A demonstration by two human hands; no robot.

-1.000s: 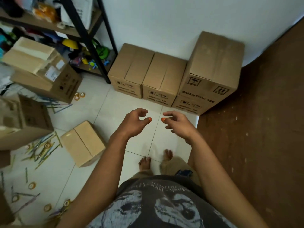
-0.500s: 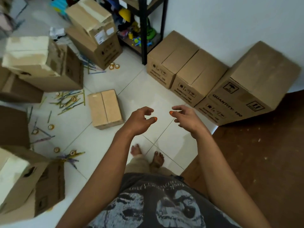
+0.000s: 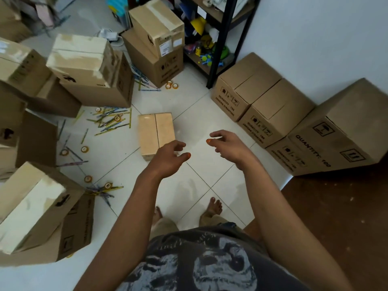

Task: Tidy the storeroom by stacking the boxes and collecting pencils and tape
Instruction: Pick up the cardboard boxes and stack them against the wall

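At the bottom of the frame the person's dark printed T-shirt [image 3: 189, 263] fills the foreground, and two bare feet [image 3: 212, 208] stand on the white tiled floor [image 3: 199, 181] just above it. Both bare arms reach forward over the tiles: the left hand [image 3: 168, 158] hangs in mid-frame with its fingers loosely curled and nothing in them, its fingertips in front of the near corner of a small pale brown cardboard box [image 3: 156, 133] lying flat on the floor; whether it touches the box I cannot tell. The right hand [image 3: 228, 145], a little to the right and apart from the left, is likewise relaxed and half curled, holding nothing, hovering over bare tile. In the lower left a large brown cardboard box with a pale taped top [image 3: 39, 215] sits tilted on another one. Between it and the small box, scattered coloured pencils [image 3: 111, 121] lie in loose heaps on the tiles, with small rolls of yellowish tape [image 3: 84, 149] dotted among them. On the right, a row of closed brown cartons printed in black [image 3: 260, 106] stands against the white wall [image 3: 315, 38], the rightmost carton tallest, beside a dark brown floor area [image 3: 340, 217]. Farther off, at upper left and upper centre, more taped brown cartons [image 3: 88, 68] are piled crookedly, a few more tape rolls [image 3: 171, 85] lie at the foot of the centre pile, and a black metal shelf unit [image 3: 222, 38] holding bright toys stands against the wall.
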